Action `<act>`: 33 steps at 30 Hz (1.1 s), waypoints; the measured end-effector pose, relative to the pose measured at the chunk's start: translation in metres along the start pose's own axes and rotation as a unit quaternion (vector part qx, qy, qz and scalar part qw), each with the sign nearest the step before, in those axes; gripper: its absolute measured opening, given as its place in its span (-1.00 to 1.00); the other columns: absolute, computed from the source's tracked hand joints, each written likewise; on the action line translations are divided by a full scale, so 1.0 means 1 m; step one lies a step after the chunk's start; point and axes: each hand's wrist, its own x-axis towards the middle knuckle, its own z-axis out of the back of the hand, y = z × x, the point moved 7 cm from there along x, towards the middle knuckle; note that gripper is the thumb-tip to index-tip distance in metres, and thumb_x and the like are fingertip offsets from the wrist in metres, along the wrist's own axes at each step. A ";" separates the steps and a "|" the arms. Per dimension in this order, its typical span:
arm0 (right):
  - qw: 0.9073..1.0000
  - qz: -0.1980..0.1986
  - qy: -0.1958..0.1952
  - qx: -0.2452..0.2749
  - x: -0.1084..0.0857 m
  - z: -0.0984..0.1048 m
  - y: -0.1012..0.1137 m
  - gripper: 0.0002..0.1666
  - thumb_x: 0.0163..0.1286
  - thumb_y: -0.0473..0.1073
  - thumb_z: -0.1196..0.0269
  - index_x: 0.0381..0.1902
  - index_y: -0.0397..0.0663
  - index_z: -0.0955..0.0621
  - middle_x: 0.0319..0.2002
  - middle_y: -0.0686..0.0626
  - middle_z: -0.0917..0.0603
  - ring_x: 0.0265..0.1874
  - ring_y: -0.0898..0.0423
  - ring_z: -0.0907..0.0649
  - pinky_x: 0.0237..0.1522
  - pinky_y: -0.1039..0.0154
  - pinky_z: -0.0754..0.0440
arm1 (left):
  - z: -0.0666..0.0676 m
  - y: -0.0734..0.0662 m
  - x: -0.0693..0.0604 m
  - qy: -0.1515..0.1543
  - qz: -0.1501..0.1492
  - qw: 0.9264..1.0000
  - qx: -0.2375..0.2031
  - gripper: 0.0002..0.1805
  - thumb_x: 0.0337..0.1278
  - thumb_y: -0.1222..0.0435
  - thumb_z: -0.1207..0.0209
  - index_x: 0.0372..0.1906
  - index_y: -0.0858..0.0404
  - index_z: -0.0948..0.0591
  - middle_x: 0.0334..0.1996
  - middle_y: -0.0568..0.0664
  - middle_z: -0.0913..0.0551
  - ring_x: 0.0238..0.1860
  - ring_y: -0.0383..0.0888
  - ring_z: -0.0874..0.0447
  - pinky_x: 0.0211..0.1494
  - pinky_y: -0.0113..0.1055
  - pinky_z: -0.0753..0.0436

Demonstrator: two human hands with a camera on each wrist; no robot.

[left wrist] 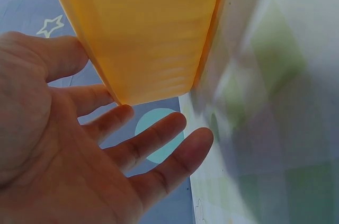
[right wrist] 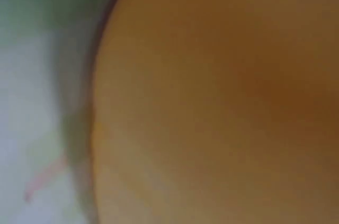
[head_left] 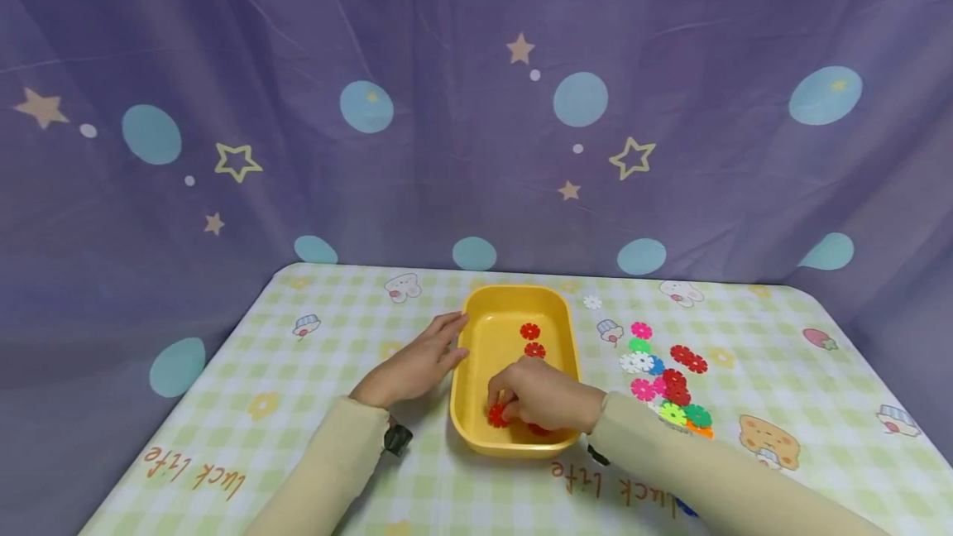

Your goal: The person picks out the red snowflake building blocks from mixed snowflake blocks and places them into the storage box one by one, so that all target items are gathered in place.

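A yellow tray (head_left: 484, 440) lies on the table with several red notched discs (head_left: 529, 332) inside. My right hand (head_left: 547, 395) reaches into the tray, its fingers curled and pinching a red disc (head_left: 497, 415) near the left side of the tray floor. Another red disc is partly hidden beneath that hand. My left hand (head_left: 419, 362) rests with its fingertips at the tray's left rim, fingers relaxed. The left wrist view shows the same hand (left wrist: 100, 128) with spread fingers beside the tray's outer wall (left wrist: 143, 33). Only the tray wall (right wrist: 212, 97) fills the right wrist view, blurred.
Right of the tray lies a loose group of notched discs in pink, white, red, blue, yellow and green (head_left: 698, 416). A single white disc (head_left: 592, 302) is near the back. A blue piece (head_left: 686, 508) shows beside the right sleeve. A purple curtain (head_left: 447, 106) hangs behind the table.
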 end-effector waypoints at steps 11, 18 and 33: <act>0.999 -0.013 -0.001 -0.048 0.003 -0.012 0.006 -0.87 0.15 -0.30 -0.38 -0.35 0.04 -0.72 -0.45 0.27 -0.64 -0.47 0.32 -0.51 -0.14 0.29 -0.49 | 0.000 -0.002 0.000 -0.002 0.006 1.000 0.000 -0.35 0.45 0.09 0.09 0.50 0.17 -0.05 0.46 -0.03 0.01 0.39 -0.07 -0.09 0.35 -0.09 -0.21; 0.992 -0.047 -0.107 -0.037 -0.028 0.042 0.000 -0.86 0.21 -0.28 -0.34 -0.24 -0.06 -0.70 -0.39 0.18 -0.64 -0.45 0.29 -0.52 -0.31 0.37 -0.56 | 0.001 -0.002 0.000 -0.007 0.002 1.000 0.001 -0.36 0.45 0.09 0.09 0.49 0.19 -0.06 0.46 0.00 0.00 0.39 -0.05 -0.10 0.34 -0.07 -0.23; 0.944 -0.312 -0.109 -0.002 -0.177 0.105 -0.191 -0.62 0.22 -0.22 -0.33 -0.04 -0.29 -0.58 -0.26 -0.16 -0.57 -0.35 -0.01 -0.53 -0.26 0.02 -0.57 | 0.002 -0.002 0.000 -0.004 0.002 1.000 0.006 -0.34 0.44 0.04 0.10 0.49 0.19 -0.05 0.46 0.01 0.00 0.39 -0.04 -0.10 0.34 -0.07 -0.21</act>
